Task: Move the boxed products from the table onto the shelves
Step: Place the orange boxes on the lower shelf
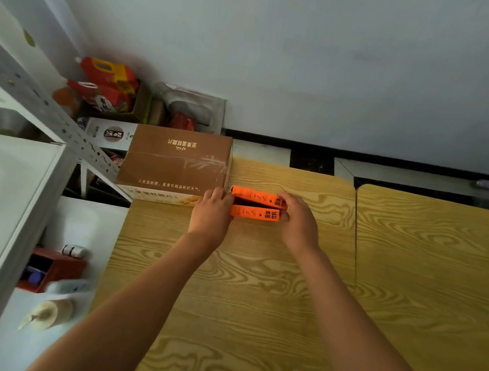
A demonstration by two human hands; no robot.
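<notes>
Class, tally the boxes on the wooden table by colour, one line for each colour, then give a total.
Orange boxes: 2, far one, near one, pressed between the left hand and right hand
Brown box: 1
Total: 3

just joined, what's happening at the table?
A person is working bare-handed at a wooden table. Both hands are on two slim orange boxes lying side by side near the table's far edge: the left hand at their left ends, the right hand at their right ends, pressing them together between the palms. The boxes look to be resting on the table, not lifted yet. A larger brown carton sits just left of them, and a grey metal shelf unit stands to the left.
</notes>
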